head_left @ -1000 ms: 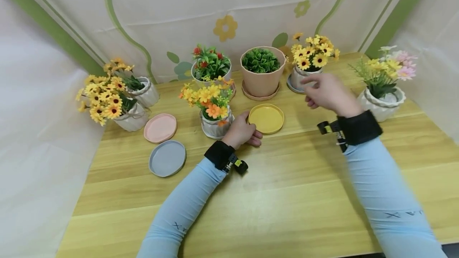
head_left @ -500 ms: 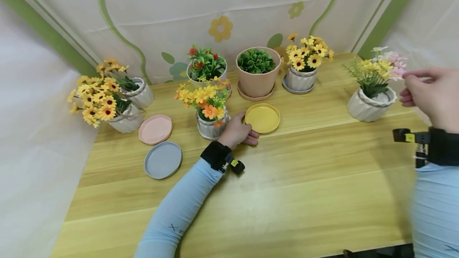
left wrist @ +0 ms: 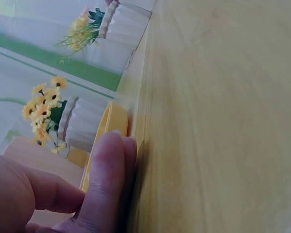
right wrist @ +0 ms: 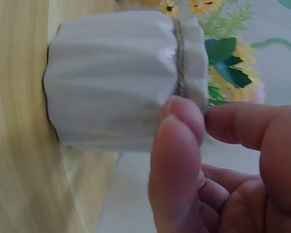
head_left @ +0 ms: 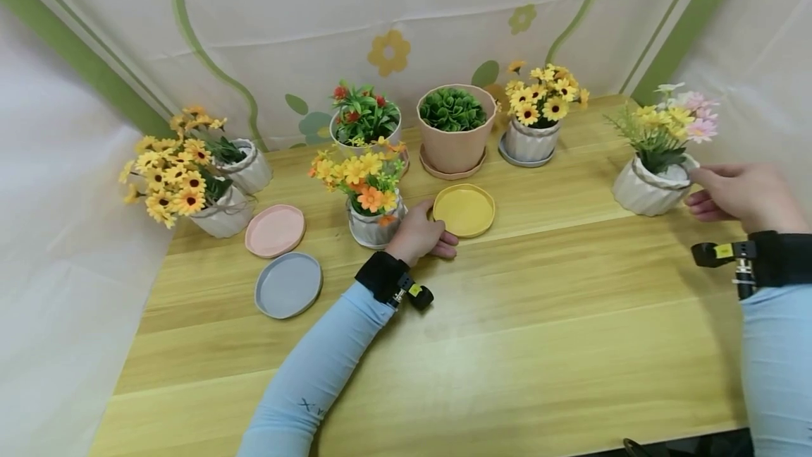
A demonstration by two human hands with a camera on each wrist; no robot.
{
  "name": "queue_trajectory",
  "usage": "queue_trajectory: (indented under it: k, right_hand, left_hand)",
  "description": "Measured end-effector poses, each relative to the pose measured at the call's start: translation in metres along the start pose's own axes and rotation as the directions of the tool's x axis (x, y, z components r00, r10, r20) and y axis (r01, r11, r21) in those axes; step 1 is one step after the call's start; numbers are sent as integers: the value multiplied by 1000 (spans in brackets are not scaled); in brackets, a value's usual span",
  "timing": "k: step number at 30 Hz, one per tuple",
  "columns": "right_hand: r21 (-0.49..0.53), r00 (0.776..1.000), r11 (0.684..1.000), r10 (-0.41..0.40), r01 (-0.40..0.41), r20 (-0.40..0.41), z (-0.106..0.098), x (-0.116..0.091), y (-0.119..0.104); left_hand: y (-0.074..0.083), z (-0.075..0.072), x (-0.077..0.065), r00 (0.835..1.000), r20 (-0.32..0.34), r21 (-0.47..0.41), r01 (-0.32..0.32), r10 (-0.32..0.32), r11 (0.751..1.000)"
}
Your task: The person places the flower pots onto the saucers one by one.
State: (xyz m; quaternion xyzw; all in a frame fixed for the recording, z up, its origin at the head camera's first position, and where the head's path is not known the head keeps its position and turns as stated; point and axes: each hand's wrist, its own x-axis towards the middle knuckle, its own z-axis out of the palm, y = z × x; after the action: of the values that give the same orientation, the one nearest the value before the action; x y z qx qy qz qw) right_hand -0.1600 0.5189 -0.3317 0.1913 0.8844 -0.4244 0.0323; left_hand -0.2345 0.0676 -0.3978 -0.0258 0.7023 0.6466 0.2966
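In the head view my left hand [head_left: 419, 233] holds the left edge of a yellow saucer [head_left: 464, 210] lying on the table. The left wrist view has the thumb and fingers at the rim of that saucer [left wrist: 114, 118]. Far to the right, my right hand [head_left: 751, 195] pinches the rim of a white ribbed flowerpot [head_left: 647, 189] with pink and yellow flowers [head_left: 681, 118]. Close up in the right wrist view, the flowerpot [right wrist: 111, 82] has twine round its neck, and the fingers meet at its rim. It stands on the table.
A white pot of orange and yellow flowers [head_left: 368, 185] stands left of the left hand. Pink [head_left: 275, 230] and grey saucers [head_left: 288, 285] lie further left, near two flowerpots [head_left: 223, 214]. Behind are a red-flowered pot [head_left: 366, 118], a peach pot [head_left: 454, 139] and a yellow-flowered pot [head_left: 531, 139].
My right hand has moved right from near the yellow-flowered pot, then down to the rim of the flowerpot with pink and yellow flowers. The left hand stays at the yellow saucer.
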Motion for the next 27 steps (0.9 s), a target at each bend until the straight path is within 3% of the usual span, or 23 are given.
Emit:
queue_trajectory:
  k: [14,19,27]
  right_hand:
    - [-80,998,996,-35,40,53,-1,16,-8]
    - [-144,998,988,-40,47,53,-1,18,-14]
    - [-135,999,990,-29,32,27,0,18,-23]
  left_hand:
    - [0,1,1,1000,5,-3,-13,13,1000]
    - [-1,0,1,1000,4,-5,-12,12,1000]
    - [-2,-1,2,1000,13,-5,-14,14,1000]
